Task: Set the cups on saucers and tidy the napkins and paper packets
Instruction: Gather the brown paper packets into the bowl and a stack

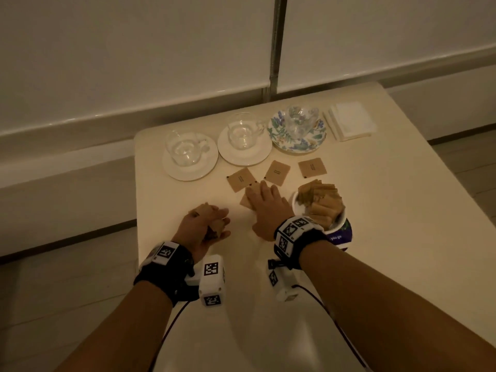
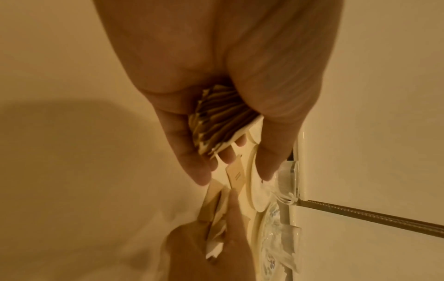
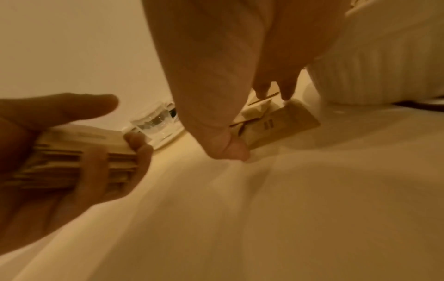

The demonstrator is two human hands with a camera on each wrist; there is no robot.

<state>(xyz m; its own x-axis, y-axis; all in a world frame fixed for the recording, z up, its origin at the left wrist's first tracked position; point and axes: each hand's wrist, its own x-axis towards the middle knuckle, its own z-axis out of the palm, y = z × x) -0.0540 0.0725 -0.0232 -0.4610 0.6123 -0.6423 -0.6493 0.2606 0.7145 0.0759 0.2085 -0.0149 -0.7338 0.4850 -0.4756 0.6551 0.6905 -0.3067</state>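
1. Brown paper packets [image 1: 212, 224], flat and square, sit as a thick stack clamped in the left hand [image 1: 204, 229].
2. The right hand [image 1: 264, 210] lies with fingers extended on loose packets [image 1: 277, 173] on the smooth cream counter [image 1: 375, 210].
3. Clear glass cups [image 1: 243, 132] stand on round saucers [image 1: 245, 157].

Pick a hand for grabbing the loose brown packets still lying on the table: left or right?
Right. The right hand already lies on a packet, with three loose packets just beyond its fingertips. The left hand is full, gripping a stack of packets, and sits farther from them.
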